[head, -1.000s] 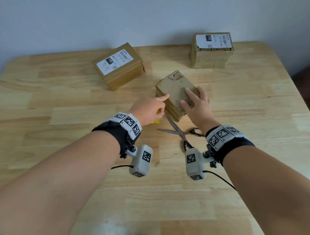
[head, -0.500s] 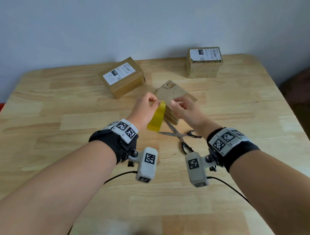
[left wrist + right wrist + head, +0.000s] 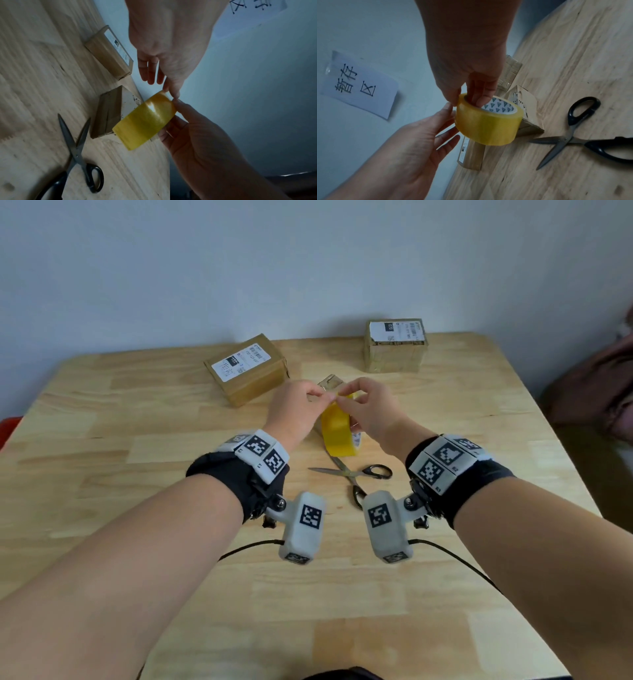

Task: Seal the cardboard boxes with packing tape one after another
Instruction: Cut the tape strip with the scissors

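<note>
A yellow packing tape roll (image 3: 337, 428) is held up in the air between both hands. My right hand (image 3: 346, 405) grips it, with fingers (image 3: 476, 94) inside the core and the thumb outside. My left hand (image 3: 322, 397) pinches at the roll's upper rim with thumb and fingertip (image 3: 171, 92); its other fingers hang loose. The small plain cardboard box (image 3: 329, 381) lies on the table right behind the roll and is mostly hidden by the hands. A labelled box (image 3: 246, 368) lies at the back left. Another labelled box (image 3: 395, 345) stands at the back right.
Open scissors (image 3: 356, 474) with black handles lie on the wooden table (image 3: 137, 508) just below my hands. A paper sign (image 3: 359, 85) hangs on the wall behind the table. Dark cloth (image 3: 603, 392) sits off the table's right edge.
Both hands left the small box and rose. The tape roll, first lifted in my left hand, is now held by both, higher above the table.
</note>
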Available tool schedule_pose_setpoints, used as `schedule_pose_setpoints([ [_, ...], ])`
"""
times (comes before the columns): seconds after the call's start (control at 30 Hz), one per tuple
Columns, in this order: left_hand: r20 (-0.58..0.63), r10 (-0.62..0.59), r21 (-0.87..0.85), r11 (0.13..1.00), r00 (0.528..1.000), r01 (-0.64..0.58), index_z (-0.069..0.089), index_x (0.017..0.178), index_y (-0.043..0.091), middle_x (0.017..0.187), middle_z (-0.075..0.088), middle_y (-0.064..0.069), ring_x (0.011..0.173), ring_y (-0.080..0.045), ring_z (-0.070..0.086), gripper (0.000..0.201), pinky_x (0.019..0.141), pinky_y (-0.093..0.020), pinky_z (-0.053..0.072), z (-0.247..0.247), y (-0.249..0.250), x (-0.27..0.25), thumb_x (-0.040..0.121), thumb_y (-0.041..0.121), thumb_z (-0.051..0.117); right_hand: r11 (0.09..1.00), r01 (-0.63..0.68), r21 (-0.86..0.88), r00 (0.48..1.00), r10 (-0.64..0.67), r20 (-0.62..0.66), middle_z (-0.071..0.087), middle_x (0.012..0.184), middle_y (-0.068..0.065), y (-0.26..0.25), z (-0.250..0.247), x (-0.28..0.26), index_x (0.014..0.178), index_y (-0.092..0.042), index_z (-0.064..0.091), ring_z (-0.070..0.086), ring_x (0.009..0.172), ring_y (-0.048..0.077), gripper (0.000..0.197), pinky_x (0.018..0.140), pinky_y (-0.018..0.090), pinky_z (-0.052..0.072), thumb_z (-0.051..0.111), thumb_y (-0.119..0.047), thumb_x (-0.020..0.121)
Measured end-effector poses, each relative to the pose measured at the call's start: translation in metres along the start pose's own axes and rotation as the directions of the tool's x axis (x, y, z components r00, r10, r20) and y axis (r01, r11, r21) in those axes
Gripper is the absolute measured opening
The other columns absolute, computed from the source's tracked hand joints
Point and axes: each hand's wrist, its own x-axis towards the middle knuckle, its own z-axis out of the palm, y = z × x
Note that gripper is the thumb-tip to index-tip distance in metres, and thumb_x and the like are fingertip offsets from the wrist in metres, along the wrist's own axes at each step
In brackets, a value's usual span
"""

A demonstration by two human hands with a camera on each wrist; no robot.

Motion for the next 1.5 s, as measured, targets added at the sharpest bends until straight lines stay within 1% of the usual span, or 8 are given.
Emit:
schedule_pose_setpoints([
  [0.2, -0.027, -0.078, 0.117, 0.990, 0.997, 0.081, 0.046, 0.134, 0.005, 0.131, 0.052, -0.010, 0.121, -0.023, 0.050, 0.063, 0.099, -0.033, 0.043, 0.017, 0.012, 0.001, 0.086, 0.041, 0.066, 0.992, 0.042, -0.119, 0.997, -0.034, 0.066, 0.055, 0.074, 0.012, 0.005, -0.023, -0.010, 0.099, -0.013, 0.059, 0.052, 0.062, 0.024, 0.006, 0.061, 0.037, 0.047, 0.058, -0.014, 0.093],
  [0.47, 0.158, 0.106, 0.093, 0.988, 0.982, -0.122, 0.065, 0.086, 0.013, 0.075, 0.056, 0.015, 0.068, 0.001, 0.050, 0.008, 0.057, -0.006, 0.037, 0.018, 0.029, 0.012, 0.090, 0.019, 0.064, 0.989, 0.063, -0.137, 0.991, -0.046, 0.122, 0.056, 0.075, 0.009, 0.009, -0.046, -0.012, 0.108, -0.019, 0.050, 0.051, 0.066, 0.020, 0.018, 0.067, 0.037, 0.047, 0.059, -0.022, 0.093],
  [0.63, 0.120, 0.107, 0.146, 0.981, 0.987, -0.124, 0.062, 0.088, 0.009, 0.081, 0.063, 0.003, 0.079, -0.017, 0.061, 0.013, 0.074, -0.031, 0.050, 0.025, 0.022, 0.017, 0.093, 0.021, 0.058, 0.993, -0.057, 0.108, 0.984, 0.038, 0.175, 0.063, 0.106, 0.013, 0.019, -0.044, -0.009, 0.134, -0.021, 0.039, 0.062, 0.088, 0.025, 0.054, 0.078, 0.036, 0.053, 0.063, -0.031, 0.086],
  [0.73, 0.132, 0.080, 0.147, 0.984, 0.988, -0.099, 0.062, 0.085, 0.010, 0.079, 0.067, -0.002, 0.077, -0.019, 0.064, 0.013, 0.077, -0.041, 0.053, 0.029, 0.011, 0.020, 0.093, 0.020, 0.058, 0.998, -0.046, 0.054, 0.993, 0.040, 0.108, 0.061, 0.107, 0.010, 0.024, -0.034, -0.006, 0.134, -0.017, 0.044, 0.063, 0.068, 0.014, 0.043, 0.057, 0.021, 0.054, 0.059, -0.021, 0.094],
  [0.8, 0.152, 0.068, 0.123, 0.989, 0.986, -0.087, 0.062, 0.085, 0.007, 0.079, 0.067, -0.001, 0.076, -0.014, 0.065, 0.014, 0.077, -0.037, 0.054, 0.030, 0.008, 0.024, 0.093, 0.019, 0.058, 0.992, -0.054, -0.115, 0.996, 0.063, 0.070, 0.058, 0.099, 0.004, 0.030, -0.031, -0.001, 0.126, -0.016, 0.052, 0.057, 0.060, 0.008, 0.033, 0.046, 0.015, 0.048, 0.057, -0.026, 0.095],
  [1.0, 0.277, -0.027, 0.123, 0.992, 0.960, -0.007, 0.061, 0.096, 0.005, 0.091, 0.062, 0.000, 0.089, -0.016, 0.057, 0.019, 0.083, -0.029, 0.047, 0.047, -0.019, 0.033, 0.095, 0.022, 0.055, 0.833, -0.120, -0.539, 0.967, 0.222, 0.128, 0.062, 0.121, 0.019, 0.058, -0.036, 0.024, 0.118, 0.003, 0.061, 0.061, 0.100, 0.031, 0.054, 0.080, 0.040, 0.050, 0.052, -0.044, 0.094],
  [1.27, 0.285, -0.124, 0.138, 0.987, 0.950, 0.087, 0.060, 0.108, 0.006, 0.129, 0.058, -0.005, 0.114, -0.019, 0.054, 0.026, 0.096, -0.033, 0.042, 0.070, -0.053, 0.058, 0.096, 0.029, 0.054, 0.833, -0.173, -0.525, 0.931, 0.312, 0.189, 0.065, 0.102, 0.013, 0.080, -0.027, 0.056, 0.114, -0.001, 0.064, 0.060, 0.094, 0.025, 0.048, 0.079, 0.031, 0.049, 0.048, -0.043, 0.097],
  [1.5, 0.234, -0.160, 0.180, 0.976, 0.959, 0.119, 0.060, 0.104, 0.006, 0.108, 0.062, -0.004, 0.101, -0.019, 0.056, 0.026, 0.082, -0.027, 0.041, 0.072, -0.050, 0.074, 0.097, 0.029, 0.052, 0.812, -0.179, -0.556, 0.936, 0.314, 0.157, 0.063, 0.111, 0.017, 0.078, -0.035, 0.081, 0.113, 0.000, 0.061, 0.058, 0.096, 0.028, 0.055, 0.080, 0.033, 0.044, 0.037, -0.048, 0.100],
])
